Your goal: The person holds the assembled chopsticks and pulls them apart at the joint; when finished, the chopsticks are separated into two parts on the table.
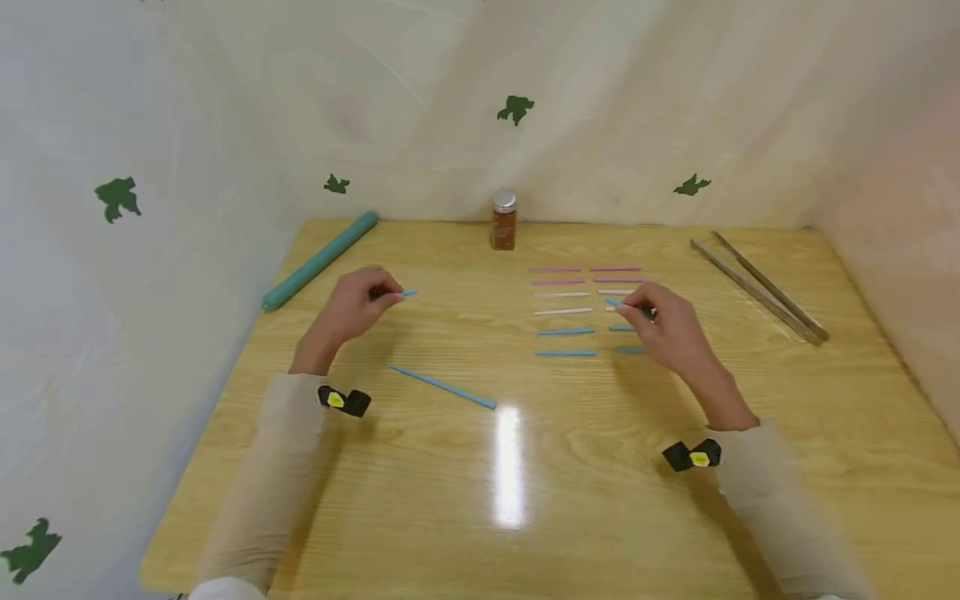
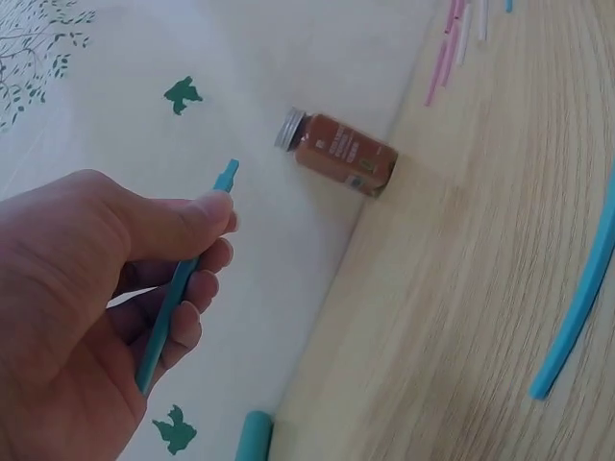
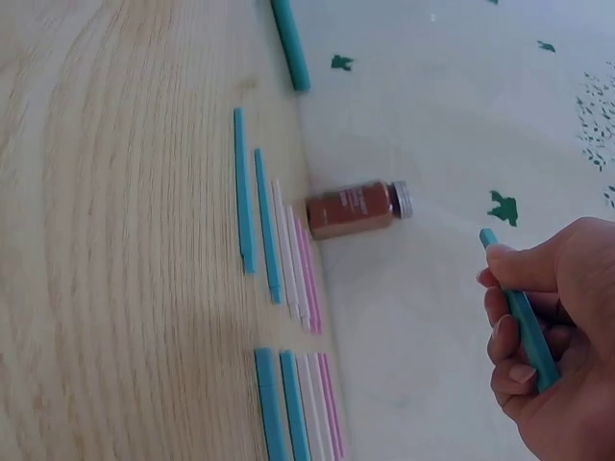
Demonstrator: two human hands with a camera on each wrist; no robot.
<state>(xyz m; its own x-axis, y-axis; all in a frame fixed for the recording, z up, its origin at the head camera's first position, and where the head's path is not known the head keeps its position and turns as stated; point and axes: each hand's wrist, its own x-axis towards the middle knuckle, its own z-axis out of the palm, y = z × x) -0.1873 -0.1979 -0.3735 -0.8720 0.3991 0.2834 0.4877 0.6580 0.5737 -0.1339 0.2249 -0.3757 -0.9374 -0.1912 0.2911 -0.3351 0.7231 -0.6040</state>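
My left hand [image 1: 358, 304] is raised over the left side of the table and holds a thin blue stick [image 2: 165, 322] between thumb and fingers, its narrower stepped tip pointing out. On the right, my right hand [image 1: 667, 329] grips another short blue stick [image 3: 528, 331], overlapping the right column of sticks in the head view. Two columns of short sticks lie there: pink sticks [image 1: 557, 269] at the back, white sticks [image 1: 562, 311] in the middle, blue sticks [image 1: 566, 353] in front. A longer blue stick [image 1: 442, 386] lies slanted between my forearms.
A silver-lidded jar with reddish-brown contents [image 1: 504, 229] stands at the table's back edge. To the left lies a green rod [image 1: 321, 261]; long metal tongs [image 1: 757, 287] lie on the right. Pale walls with green bird shapes [image 1: 516, 109] enclose the table.
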